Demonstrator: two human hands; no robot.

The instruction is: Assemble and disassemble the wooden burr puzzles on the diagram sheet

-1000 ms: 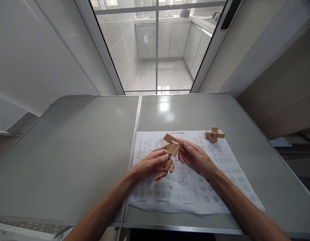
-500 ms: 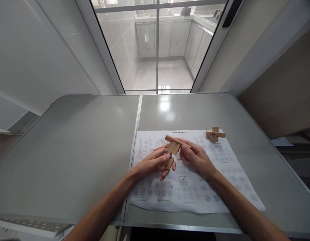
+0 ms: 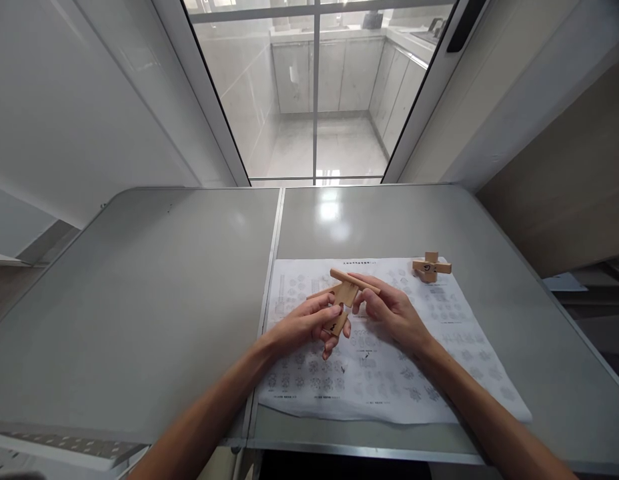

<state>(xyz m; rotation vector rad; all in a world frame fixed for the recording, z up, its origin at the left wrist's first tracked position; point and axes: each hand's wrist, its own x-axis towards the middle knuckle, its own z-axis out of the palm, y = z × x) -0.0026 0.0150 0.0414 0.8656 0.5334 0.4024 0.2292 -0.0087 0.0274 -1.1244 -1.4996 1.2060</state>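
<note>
Over the printed sheet, my left hand point(image 3: 307, 323) is closed around interlocked wooden burr puzzle pieces point(image 3: 346, 293). One of these pieces carries a dark mark and sticks out below my fingers. A long wooden bar point(image 3: 345, 275) lies across the top of the pieces, slanting down to the right. My right hand point(image 3: 397, 317) grips the bar's right end between thumb and fingers. Parts of the pieces are hidden behind my left fingers. At the sheet's upper right corner sits a cross-shaped wooden puzzle point(image 3: 431, 268), out of reach of both hands' fingers.
The white paper sheet point(image 3: 389, 393), printed with small diagrams, lies on the right half of the grey table point(image 3: 189, 287). A metal seam point(image 3: 275, 230) divides the tabletop. Beyond the far edge stands a glass door point(image 3: 289, 143).
My right thumb and fingertips have shifted slightly left along the bar, toward the joined pieces. The left hand and the cross-shaped puzzle look almost unchanged.
</note>
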